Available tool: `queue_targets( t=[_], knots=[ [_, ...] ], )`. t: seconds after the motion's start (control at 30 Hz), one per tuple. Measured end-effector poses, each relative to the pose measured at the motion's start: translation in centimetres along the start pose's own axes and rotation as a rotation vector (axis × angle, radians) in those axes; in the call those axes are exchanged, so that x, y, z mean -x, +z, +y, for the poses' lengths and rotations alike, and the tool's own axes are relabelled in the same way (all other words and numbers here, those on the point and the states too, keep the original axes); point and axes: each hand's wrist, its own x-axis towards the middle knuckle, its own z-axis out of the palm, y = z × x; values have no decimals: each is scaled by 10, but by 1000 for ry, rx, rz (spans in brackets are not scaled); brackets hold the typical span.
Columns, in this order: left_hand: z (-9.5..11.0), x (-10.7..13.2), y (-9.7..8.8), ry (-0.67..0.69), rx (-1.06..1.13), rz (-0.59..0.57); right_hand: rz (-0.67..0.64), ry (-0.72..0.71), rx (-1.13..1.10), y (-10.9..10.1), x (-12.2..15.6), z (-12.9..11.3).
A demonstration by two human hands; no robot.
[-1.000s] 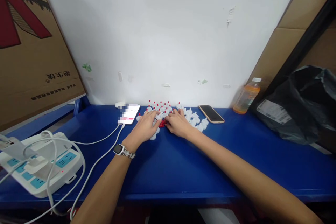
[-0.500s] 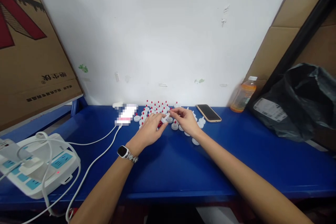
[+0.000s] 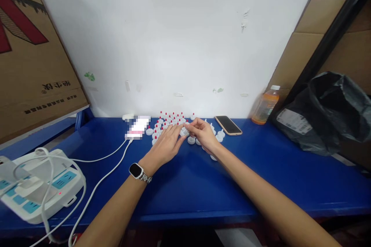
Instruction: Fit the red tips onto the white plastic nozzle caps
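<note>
Several small white caps with red tips (image 3: 171, 119) stand in rows on the blue table (image 3: 185, 185) near the wall. More plain white caps (image 3: 218, 136) lie to their right. My left hand (image 3: 166, 144), with a watch on its wrist, rests fingers closed beside the caps and meets my right hand. My right hand (image 3: 203, 133) pinches a small white cap (image 3: 184, 131) between thumb and fingers, and the left fingertips touch the same piece.
A phone on a white cable (image 3: 136, 128) lies left of the caps, another phone (image 3: 228, 124) to the right. A white power strip (image 3: 37, 185) sits at the near left. An orange drink bottle (image 3: 265, 105), a black bag (image 3: 327, 119) and cardboard (image 3: 34, 54) stand around.
Both hands lifted off the pile of caps and drew slightly towards me; the right hand now pinches one white cap, with the left fingertips brought up to it.
</note>
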Motion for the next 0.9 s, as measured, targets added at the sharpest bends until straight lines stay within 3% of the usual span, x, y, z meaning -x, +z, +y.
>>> queue_targets(
  t=[0.2, 0.43, 0.6, 0.77, 0.9],
  knots=[
    [5, 1, -6, -42, 122, 40, -127, 124, -141, -1, 2, -23],
    [4, -3, -6, -102, 350, 69, -166, 57, -102, 3, 1, -21],
    [-13, -6, -10, -187, 215, 128, -110, -84, 362, -8, -14, -7],
    [-30, -4, -9, -151, 134, 161, -342, -227, 1033, -11, -28, 2],
    [-30, -5, -5, -112, 115, 123, -355, -275, 1313, -16, -36, -2]
  ],
)
